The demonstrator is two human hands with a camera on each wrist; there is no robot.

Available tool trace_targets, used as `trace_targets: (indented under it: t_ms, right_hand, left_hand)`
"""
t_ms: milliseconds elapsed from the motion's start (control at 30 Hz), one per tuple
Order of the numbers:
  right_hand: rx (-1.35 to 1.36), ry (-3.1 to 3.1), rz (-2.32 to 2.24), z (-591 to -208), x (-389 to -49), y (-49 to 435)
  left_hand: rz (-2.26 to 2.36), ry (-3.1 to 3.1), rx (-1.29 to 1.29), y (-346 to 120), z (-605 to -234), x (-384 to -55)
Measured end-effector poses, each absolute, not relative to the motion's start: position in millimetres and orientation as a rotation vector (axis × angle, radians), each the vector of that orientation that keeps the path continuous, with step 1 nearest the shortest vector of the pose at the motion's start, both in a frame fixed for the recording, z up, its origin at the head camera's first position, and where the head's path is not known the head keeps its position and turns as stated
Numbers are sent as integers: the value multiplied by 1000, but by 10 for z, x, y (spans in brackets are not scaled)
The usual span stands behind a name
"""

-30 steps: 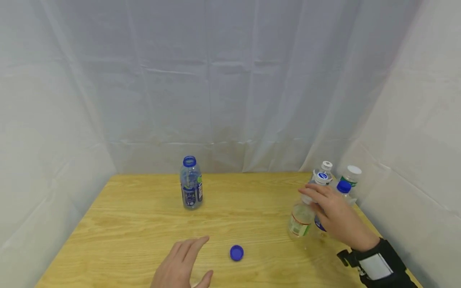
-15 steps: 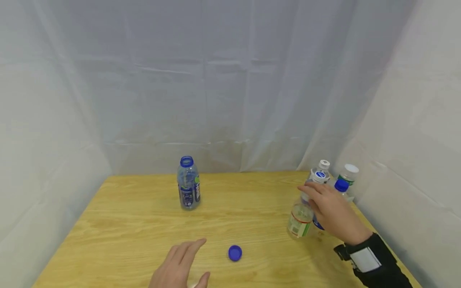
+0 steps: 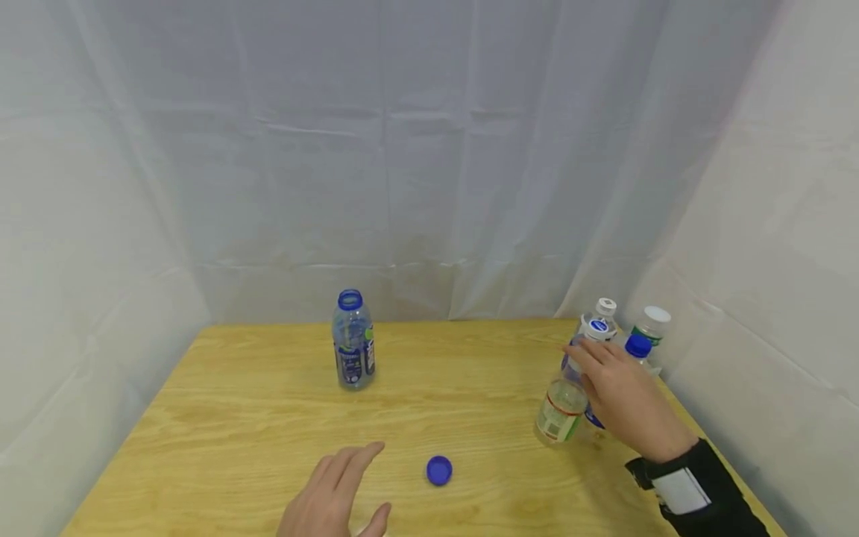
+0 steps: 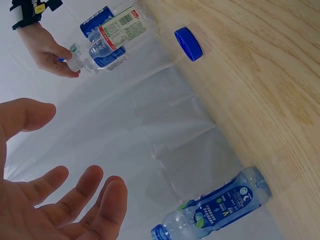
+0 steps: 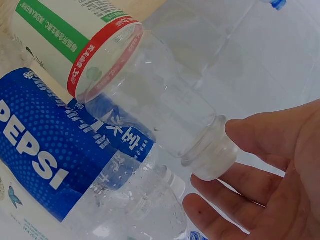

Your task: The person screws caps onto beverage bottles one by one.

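My right hand point(image 3: 620, 388) has its thumb and fingers around the pale cap point(image 5: 210, 157) of a clear plastic bottle point(image 3: 560, 412), pinching it at the top. A green and white label with a red band wraps that bottle, which stands on the table at the right. Over the front of the table, my left hand point(image 3: 329, 496) is held with fingers spread and nothing in it. Between the hands lies a blue bottle cap point(image 3: 439, 470). Farther back stands an uncapped bottle point(image 3: 353, 350) with a blue neck and dark blue label.
Behind my right hand are several more bottles, one with a white cap point(image 3: 657, 316) and one with a blue cap point(image 3: 638, 345). A blue Pepsi label point(image 5: 35, 140) shows close beside the pinched bottle. White sheeting point(image 3: 403, 186) encloses the wooden table point(image 3: 268, 418).
The right hand has shifted slightly at the bottle's top, while the bottle stays in about the same place. The left hand and the loose cap show hardly any movement.
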State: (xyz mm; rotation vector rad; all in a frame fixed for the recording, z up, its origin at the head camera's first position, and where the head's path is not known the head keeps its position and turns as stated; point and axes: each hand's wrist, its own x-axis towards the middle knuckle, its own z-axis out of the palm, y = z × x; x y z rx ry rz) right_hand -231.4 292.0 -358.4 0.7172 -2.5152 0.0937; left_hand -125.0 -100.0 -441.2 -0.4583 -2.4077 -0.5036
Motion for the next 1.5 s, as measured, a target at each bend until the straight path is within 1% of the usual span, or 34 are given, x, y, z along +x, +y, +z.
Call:
trace_targets:
  t_ms: [533, 800, 1000, 1300, 1500]
  right_hand:
    - [744, -2474, 130, -3543, -2255, 2890]
    - [800, -2456, 133, -3520, -2185, 2792]
    - [829, -2559, 221, -3499, -2094, 2674]
    - [989, -2552, 395, -3491, -1925, 2466]
    - [1082, -2538, 463, -3505, -1872, 2294]
  left_hand:
    - [-498, -2407, -452, -1017, -4379, -1230]
    - [-488, -2413, -452, -1028, -4377, -1235]
    - [-467, -2415, -442, -1041, -4374, -1239]
    - [-464, -2423, -438, -1035, -4378, -1259]
    - [-458, -2402, -444, -1030, -4380, -1261]
